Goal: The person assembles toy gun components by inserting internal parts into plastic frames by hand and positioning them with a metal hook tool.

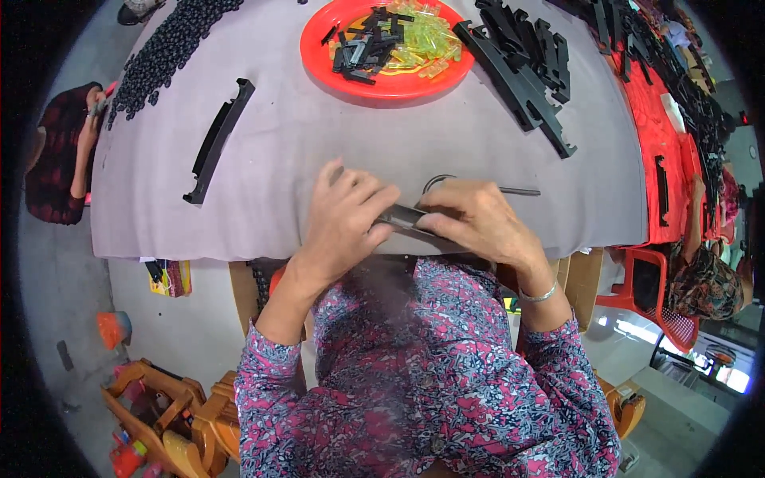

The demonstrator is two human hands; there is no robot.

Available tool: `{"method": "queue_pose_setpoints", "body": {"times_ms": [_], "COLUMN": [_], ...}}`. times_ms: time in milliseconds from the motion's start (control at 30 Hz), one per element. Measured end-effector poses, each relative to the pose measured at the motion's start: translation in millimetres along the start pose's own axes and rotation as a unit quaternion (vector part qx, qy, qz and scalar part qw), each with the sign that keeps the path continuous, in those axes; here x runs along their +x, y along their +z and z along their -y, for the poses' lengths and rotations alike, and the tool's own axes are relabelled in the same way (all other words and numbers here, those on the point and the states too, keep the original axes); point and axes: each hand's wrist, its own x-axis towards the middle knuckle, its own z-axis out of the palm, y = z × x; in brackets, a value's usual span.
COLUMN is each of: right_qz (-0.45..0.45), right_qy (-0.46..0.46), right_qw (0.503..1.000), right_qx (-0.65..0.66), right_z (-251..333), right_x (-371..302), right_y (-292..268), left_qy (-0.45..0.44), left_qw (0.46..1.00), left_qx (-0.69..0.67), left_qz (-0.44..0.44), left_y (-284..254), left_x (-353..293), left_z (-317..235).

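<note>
Black stuff, likely plastic, makes the long strip (405,215) that both hands hold low, by the near edge of the table cloth (271,171). The right hand (482,221) pinches one end with its thumb and fingers; the left hand (347,213) curls and pinches the other. Two hands probably keep it steady. A red plate (390,94) sits ahead, maybe so its small black bits (362,52) and yellow bits (430,44) don't get lost. Long black parts (518,68) lie piled right of it, and one lone part (217,143) lies to the left. A thin dark tool (522,191) pokes out past the right hand. Cloth gives open room between hands and plate.
</note>
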Motion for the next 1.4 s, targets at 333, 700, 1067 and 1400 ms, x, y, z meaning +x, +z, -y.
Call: {"method": "queue_pose_setpoints", "body": {"times_ms": [333,700,1067,1400], "right_qz": [-0.09,-0.129,-0.203,-0.093], "right_qy": [0.03,0.108,0.137,-0.021], "right_qw": [0.987,0.979,0.965,0.994], "right_qx": [-0.127,-0.116,-0.097,-0.047], "right_z": [-43,-64,-66,-43], "right_x": [-22,-27,-29,-25], "right_y": [-30,-42,-38,-36], "left_qy": [-0.042,-0.036,-0.039,-0.068], "left_qw": [0.999,0.999,0.998,0.996], "left_qx": [-0.019,-0.011,-0.026,-0.033], "left_qz": [-0.001,-0.023,-0.042,-0.043], "left_y": [-5,-3,13,6], "left_x": [-4,3,10,5], "left_z": [-1,-5,-23,-16]}}
